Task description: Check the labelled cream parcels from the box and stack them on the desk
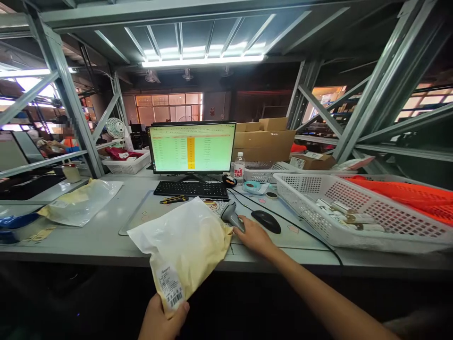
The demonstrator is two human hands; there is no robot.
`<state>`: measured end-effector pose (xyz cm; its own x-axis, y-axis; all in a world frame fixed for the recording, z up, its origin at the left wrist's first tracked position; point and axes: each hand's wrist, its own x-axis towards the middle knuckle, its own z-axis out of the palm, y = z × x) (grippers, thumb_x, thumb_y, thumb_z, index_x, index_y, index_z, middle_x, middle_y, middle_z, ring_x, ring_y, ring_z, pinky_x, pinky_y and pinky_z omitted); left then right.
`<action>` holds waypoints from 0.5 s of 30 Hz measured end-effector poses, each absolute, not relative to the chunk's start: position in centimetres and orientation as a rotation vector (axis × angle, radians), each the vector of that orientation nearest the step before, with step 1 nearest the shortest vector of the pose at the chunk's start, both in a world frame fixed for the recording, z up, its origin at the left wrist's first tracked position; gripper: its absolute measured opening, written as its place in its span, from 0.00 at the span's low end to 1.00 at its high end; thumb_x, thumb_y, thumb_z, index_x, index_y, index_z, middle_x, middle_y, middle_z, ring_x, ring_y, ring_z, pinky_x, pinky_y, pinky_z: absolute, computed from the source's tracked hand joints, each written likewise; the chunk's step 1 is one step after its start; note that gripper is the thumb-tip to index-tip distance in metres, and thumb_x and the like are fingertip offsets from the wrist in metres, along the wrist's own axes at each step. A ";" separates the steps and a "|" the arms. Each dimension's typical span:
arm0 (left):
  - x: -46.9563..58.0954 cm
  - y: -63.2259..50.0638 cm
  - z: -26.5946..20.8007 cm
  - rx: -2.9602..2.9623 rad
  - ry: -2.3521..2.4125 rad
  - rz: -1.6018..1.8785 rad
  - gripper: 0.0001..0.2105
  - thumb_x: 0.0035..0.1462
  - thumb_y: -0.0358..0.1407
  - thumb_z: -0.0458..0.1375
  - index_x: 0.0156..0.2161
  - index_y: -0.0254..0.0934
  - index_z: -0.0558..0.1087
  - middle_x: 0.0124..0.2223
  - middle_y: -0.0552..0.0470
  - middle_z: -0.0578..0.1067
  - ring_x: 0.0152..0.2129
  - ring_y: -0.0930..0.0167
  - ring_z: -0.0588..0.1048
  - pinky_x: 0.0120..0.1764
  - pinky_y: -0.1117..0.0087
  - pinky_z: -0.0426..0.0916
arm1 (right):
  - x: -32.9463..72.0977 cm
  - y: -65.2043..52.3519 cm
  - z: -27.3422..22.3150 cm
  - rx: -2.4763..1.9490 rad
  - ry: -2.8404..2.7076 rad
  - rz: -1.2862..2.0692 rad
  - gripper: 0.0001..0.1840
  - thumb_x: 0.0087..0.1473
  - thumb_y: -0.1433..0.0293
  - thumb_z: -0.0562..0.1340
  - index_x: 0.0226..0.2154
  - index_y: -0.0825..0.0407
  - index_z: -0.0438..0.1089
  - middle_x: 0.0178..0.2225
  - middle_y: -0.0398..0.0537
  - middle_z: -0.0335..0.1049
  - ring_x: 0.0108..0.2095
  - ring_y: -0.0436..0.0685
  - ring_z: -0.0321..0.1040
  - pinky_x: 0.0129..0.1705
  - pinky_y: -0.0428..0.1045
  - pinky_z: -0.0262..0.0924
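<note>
My left hand (165,317) grips the lower corner of a white and pale yellow plastic package (191,236), thumb on top near its printed barcode label (171,288). The package is tilted, its far part over the desk and its near corner past the front edge. At the package's right side, my right hand (253,236) is closed around the handle of a grey barcode scanner (231,216). The scanner's head points up and to the left, close to the package. Some of the right hand's fingers are hidden beneath the handle.
A monitor (193,147) and black keyboard (191,189) stand behind the package, with a yellow utility knife (173,199) between. A mouse (266,221), cable and white basket (354,212) lie right. Another package (83,203) lies left. A person (65,137) is far left.
</note>
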<state>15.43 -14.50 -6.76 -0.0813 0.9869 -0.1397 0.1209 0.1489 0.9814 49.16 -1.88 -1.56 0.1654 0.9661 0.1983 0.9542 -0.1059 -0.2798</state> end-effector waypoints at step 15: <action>15.6 -14.9 -9.0 1.216 1.403 1.169 0.27 0.37 0.56 0.73 0.30 0.33 0.77 0.24 0.46 0.75 0.27 0.59 0.78 0.26 0.68 0.71 | 46.9 -6.3 11.1 -1.919 -2.068 0.787 0.25 0.63 0.46 0.58 0.41 0.52 0.67 0.29 0.45 0.68 0.29 0.54 0.68 0.31 0.48 0.64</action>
